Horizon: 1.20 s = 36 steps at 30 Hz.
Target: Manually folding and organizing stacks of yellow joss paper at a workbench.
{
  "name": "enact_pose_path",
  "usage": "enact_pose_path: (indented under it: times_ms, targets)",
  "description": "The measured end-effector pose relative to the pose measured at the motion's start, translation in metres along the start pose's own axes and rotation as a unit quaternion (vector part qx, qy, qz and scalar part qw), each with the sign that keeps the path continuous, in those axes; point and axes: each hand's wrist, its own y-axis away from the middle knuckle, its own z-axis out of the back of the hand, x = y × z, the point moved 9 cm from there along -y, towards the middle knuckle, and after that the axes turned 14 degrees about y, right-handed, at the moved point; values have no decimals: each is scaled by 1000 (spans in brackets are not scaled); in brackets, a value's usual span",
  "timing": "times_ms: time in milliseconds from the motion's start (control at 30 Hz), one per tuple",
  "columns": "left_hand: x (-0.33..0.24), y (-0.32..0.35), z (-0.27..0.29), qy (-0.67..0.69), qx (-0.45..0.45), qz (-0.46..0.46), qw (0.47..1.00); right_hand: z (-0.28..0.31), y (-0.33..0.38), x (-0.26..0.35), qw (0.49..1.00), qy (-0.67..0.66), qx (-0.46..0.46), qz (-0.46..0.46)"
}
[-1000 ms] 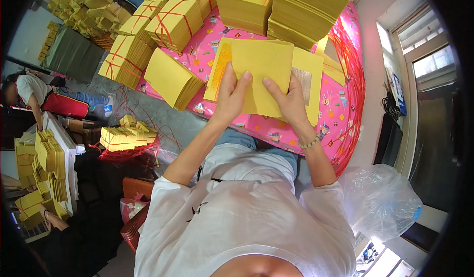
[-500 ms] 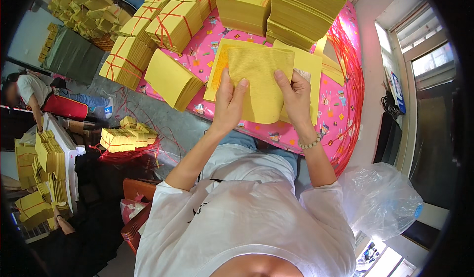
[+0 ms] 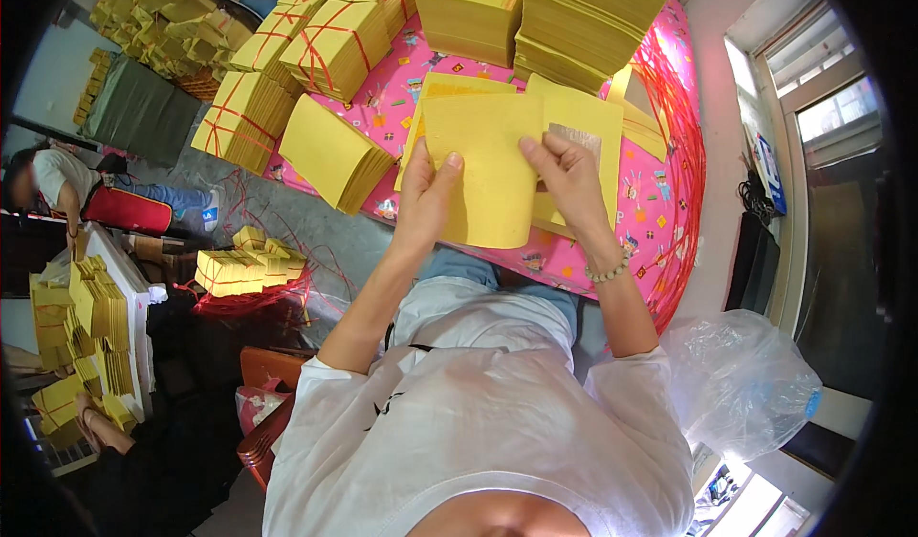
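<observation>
Between my two hands a yellow sheet of paper [image 3: 486, 169] is held upright, slightly curved; whether it is one sheet or several I cannot tell. My left hand [image 3: 426, 193] grips its left edge with the thumb on the front. At the right edge my right hand [image 3: 572, 175], with a beaded bracelet on the wrist, pinches it between thumb and fingers. Behind it on the pink patterned table cover [image 3: 631, 193] lie yellow sheets with an orange print [image 3: 467, 86] and, to the right, yellow paper with a silvery patch [image 3: 579, 137].
Tall yellow paper stacks [image 3: 588, 21] stand at the back; red-tied bundles [image 3: 335, 49] are at the back left. A loose yellow stack [image 3: 335, 154] sits nearer. Red strands [image 3: 687, 154] hang along the right edge. Other people [image 3: 62, 178] work at the left beside more bundles.
The held paper has shifted slightly left and nearer me, and its front now looks smooth where ribbed lines showed before. My right hand's fingers have curled in closer at its edge.
</observation>
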Motion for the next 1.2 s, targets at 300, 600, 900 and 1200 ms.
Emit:
enact_pose_path:
  times_ms: [300, 600, 900, 1200]
  targets:
    - [0, 4, 19, 3, -20, 7, 1000, -20, 6, -15, 998, 30, 47, -11]
    - [-12, 4, 30, -3, -52, 0, 999, -37, 7, -20, 990, 89, 108, -34]
    - [-18, 0, 45, -2, -73, 15, 997, -46, 13, -18, 981, 128, 134, -65]
    - [-24, -3, 59, 5, -102, -8, 995, -55, 19, -19, 985, 96, 126, -70]
